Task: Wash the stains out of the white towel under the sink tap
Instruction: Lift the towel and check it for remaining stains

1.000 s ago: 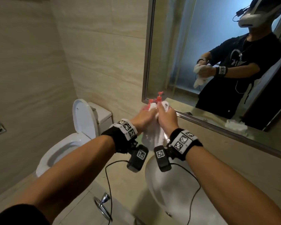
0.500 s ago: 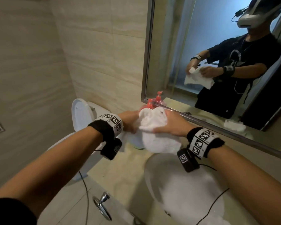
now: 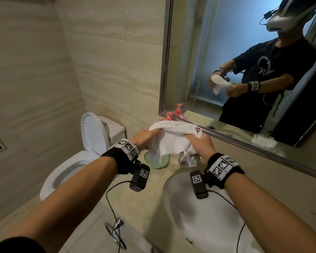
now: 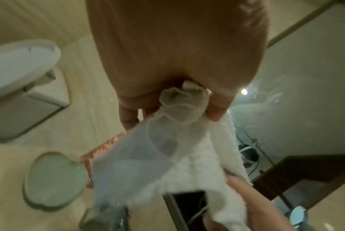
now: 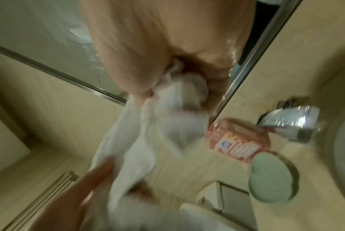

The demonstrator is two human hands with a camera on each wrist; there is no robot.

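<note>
Towel [image 3: 173,141] stretched between my hands: left hand [image 3: 144,136] grips its nine o'clock end, right hand [image 3: 199,145] its three o'clock end, above the worktop [image 3: 135,203].

Each bare forearm ends in a black wristband [image 3: 117,161] topped by a white strip printed with black square code markers. Under each band hangs a small black camera block [image 3: 140,179] with its own white code tag, trailing a thin black cable. A black short sleeve [image 3: 11,246] shows nearest the wearer.
</note>
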